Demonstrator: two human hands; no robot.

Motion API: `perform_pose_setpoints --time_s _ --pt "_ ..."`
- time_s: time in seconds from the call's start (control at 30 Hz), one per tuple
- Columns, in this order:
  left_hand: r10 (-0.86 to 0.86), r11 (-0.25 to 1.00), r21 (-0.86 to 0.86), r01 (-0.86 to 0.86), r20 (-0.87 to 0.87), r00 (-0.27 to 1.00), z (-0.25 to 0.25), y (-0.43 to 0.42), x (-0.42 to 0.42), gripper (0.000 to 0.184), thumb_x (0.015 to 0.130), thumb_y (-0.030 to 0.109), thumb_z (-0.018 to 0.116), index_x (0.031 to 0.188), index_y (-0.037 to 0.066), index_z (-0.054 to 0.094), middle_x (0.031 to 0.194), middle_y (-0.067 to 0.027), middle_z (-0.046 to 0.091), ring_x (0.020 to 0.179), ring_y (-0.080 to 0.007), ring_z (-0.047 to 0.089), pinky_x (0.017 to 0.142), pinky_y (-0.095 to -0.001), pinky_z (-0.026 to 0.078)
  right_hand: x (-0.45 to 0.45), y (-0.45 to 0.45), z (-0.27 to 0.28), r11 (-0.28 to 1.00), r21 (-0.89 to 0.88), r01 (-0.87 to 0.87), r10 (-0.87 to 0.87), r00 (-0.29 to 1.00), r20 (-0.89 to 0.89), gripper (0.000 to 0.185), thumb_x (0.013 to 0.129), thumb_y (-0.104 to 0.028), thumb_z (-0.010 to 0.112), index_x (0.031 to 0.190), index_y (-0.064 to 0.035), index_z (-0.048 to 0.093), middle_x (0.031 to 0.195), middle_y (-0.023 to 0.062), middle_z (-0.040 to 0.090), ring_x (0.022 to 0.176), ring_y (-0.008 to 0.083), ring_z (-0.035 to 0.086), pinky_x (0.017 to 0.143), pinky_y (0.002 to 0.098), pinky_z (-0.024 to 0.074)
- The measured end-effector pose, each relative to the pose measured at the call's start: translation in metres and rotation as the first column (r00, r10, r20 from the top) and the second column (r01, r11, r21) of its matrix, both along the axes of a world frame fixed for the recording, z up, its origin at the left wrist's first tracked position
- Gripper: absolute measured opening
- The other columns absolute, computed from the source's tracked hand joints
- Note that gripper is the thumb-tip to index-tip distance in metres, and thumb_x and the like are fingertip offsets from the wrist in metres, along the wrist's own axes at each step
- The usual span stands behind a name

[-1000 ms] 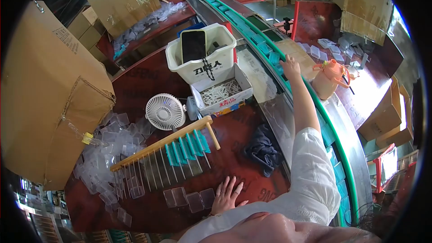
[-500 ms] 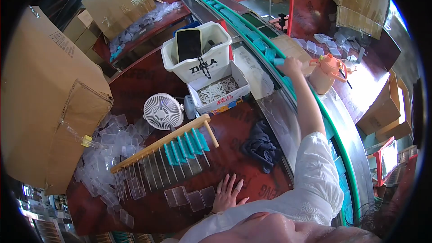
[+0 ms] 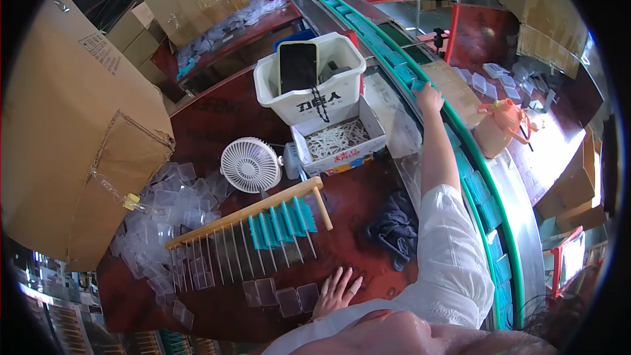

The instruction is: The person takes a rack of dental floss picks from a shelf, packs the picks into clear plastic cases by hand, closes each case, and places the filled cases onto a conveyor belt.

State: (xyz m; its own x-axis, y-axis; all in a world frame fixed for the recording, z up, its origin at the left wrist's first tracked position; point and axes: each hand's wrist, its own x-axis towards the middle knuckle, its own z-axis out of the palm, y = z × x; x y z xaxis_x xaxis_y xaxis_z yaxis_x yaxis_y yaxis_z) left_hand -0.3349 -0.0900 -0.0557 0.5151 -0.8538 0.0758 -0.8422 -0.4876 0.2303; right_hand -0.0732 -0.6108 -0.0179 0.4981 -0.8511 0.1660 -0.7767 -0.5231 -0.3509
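My right hand (image 3: pixel 429 100) reaches out over the green-edged conveyor (image 3: pixel 480 158). Its fingers are closed at a small teal piece (image 3: pixel 418 85) in the conveyor channel. On the red table my left hand (image 3: pixel 336 292) lies flat with fingers spread, holding nothing. Just left of it are several clear plastic cases (image 3: pixel 288 302). A wooden rack (image 3: pixel 243 213) with metal rods lies beyond them, several teal pieces (image 3: pixel 282 223) hanging at its right end.
A heap of clear cases (image 3: pixel 164 217) lies by the large cardboard box (image 3: pixel 85 138). Behind the rack stand a white fan (image 3: pixel 251 165), a small box of white strips (image 3: pixel 338 141) and a white bin (image 3: pixel 315 102) with a phone. A dark cloth (image 3: pixel 394 227) and an orange-topped jug (image 3: pixel 499 128) flank the conveyor.
The view has shifted, so most things appear further right. My right hand stays at the conveyor, and the teal piece at its fingers now sits above them. My left hand rests as before.
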Motion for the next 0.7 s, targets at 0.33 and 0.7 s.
perform_pose_setpoints --time_s 0.33,0.7 --pt "0.014 1.0 0.003 -0.013 -0.042 0.999 -0.003 0.002 -0.004 0.051 0.089 0.032 0.042 0.138 0.018 0.038 0.145 -0.0135 0.027 0.134 -0.0328 0.027 0.102 -0.0455 0.033 0.003 -0.072 -0.051 0.82 0.005 -0.572 0.57 0.819 0.068 0.047 0.083 -0.013 0.056 0.129 -0.0179 0.045 0.119 0.0148 0.057 0.11 0.0343 0.054 0.091 0.0427 0.044" --pt "0.005 0.998 -0.065 -0.01 -0.065 0.998 0.011 0.001 -0.005 0.058 0.085 0.039 0.051 0.137 0.016 0.039 0.144 -0.0149 0.029 0.133 -0.0344 0.027 0.103 -0.0492 0.03 -0.024 -0.038 -0.044 0.846 -0.332 -0.418 0.518 0.792 0.324 0.033 0.091 -0.018 0.047 0.123 -0.0121 0.051 0.115 0.02 0.057 0.107 0.0354 0.055 0.089 0.0439 0.0434"
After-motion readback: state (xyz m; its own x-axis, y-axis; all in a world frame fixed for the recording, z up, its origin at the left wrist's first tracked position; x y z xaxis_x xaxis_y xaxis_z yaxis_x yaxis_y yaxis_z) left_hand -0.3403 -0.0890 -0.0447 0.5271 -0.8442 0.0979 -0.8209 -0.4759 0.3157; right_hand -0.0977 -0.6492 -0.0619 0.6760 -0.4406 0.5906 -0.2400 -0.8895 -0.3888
